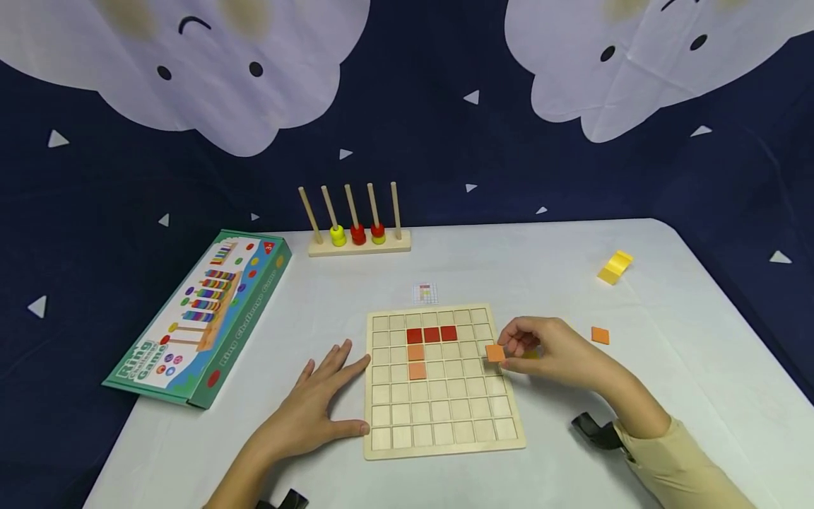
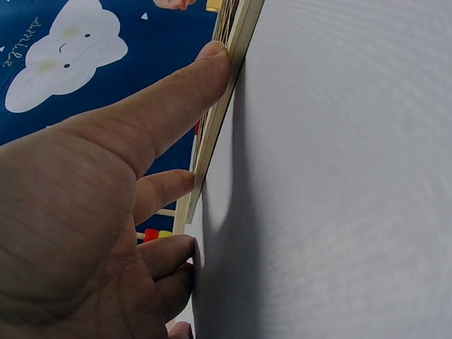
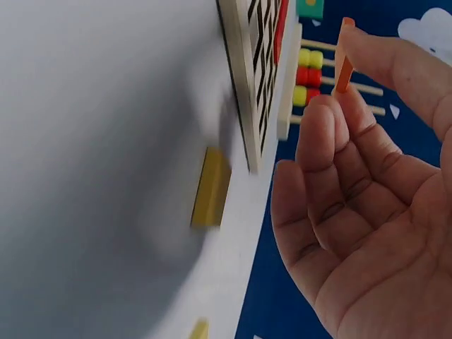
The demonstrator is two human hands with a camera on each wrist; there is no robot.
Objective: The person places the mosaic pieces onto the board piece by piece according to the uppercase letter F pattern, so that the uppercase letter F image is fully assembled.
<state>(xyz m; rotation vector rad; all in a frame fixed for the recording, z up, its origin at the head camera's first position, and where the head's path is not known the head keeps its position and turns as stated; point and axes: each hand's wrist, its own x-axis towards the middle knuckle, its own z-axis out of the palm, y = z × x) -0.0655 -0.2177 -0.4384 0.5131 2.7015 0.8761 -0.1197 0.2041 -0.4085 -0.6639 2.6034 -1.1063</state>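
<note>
A light wooden grid board (image 1: 445, 428) lies on the white table, with a row of red square tiles (image 1: 432, 334) near its top and two orange tiles (image 1: 416, 370) below the row's left end. My right hand (image 1: 552, 352) pinches an orange square tile (image 1: 495, 353) between thumb and fingers, over the board's right edge. In the right wrist view that tile (image 3: 345, 60) shows edge-on. With fingers spread, my left hand (image 1: 311, 410) rests at the board's left edge; its thumb (image 2: 191, 88) touches the wooden rim in the left wrist view.
Behind the board lies a small pattern card (image 1: 425, 293). A peg rack (image 1: 359, 244) with red and yellow rings stands farther back. A green game box (image 1: 203, 318) is at left. To the right are a loose orange tile (image 1: 600, 335) and yellow tiles (image 1: 615, 267).
</note>
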